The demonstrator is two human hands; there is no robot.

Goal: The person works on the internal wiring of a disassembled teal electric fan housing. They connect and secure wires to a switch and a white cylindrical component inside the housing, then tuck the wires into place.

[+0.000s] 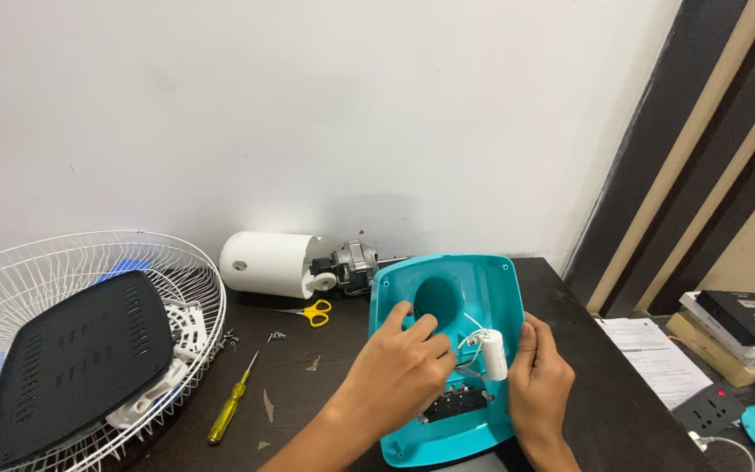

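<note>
The teal fan base housing (482, 297) lies upside down near the middle of the dark desk (325, 385), its hollow interior facing up. The left hand (399, 367) reaches into the cavity, fingers curled toward the thin white wires (474, 336); whether its grip is closed on a wire cannot be told. The right hand (539, 380) steadies the housing at its right wall, its thumb and fingers pinched on the small white cylindrical capacitor (495, 354).

Handling, as judged:
- Housing: moulded plastic shell, light and stiff, with smooth walls that may slip. Hold it at the rim or side wall, not by the internal parts.
- Capacitor: small, light and rigid. Its wire leads are thin and soft and likely tear at the joints if pulled; hold the body, not the leads.
- Black switch block (456, 404) inside the near end: fixed, not a handhold.

Surroundings:
- White wire fan guard (89, 262) at left, carrying a black vented base plate (76, 358).
- White cylindrical motor cover (268, 262) with the exposed motor (356, 267) behind the housing.
- Yellow-handled scissors (315, 312), yellow screwdriver (231, 411) and loose screws (274, 335) on the desk.

Packages and papers: at far right, off the desk, flat boxes (736, 328) are stacked, the black one on top, beside a printed white sheet (648, 350).
</note>
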